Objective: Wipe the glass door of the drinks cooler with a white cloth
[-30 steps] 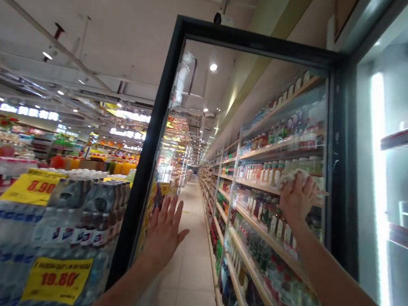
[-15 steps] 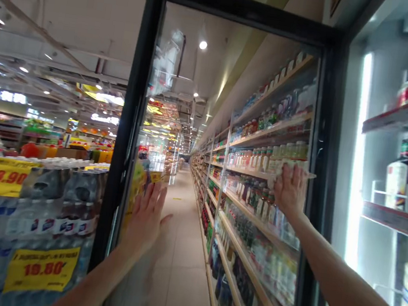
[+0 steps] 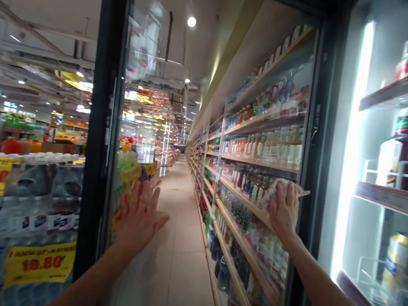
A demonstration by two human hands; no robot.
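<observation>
A glass cooler door point(image 3: 212, 98) with a black frame stands swung out in front of me. My left hand point(image 3: 139, 217) lies flat on the glass near its left edge, fingers spread. My right hand point(image 3: 283, 209) presses a white cloth point(image 3: 274, 188) against the glass near the hinge side, fingers over the cloth. Through the glass I see a long shop aisle and shelves of bottles.
The lit cooler interior point(image 3: 392, 201) on the right holds bottles and cans on shelves. Stacked packs of water bottles point(image 3: 23, 208) with yellow price signs stand at the left. A tiled aisle point(image 3: 174, 251) runs ahead between shelves.
My right hand with the cloth has slid down the glass. The view has moved closer to the door and dropped; my left hand stays flat on the glass.
</observation>
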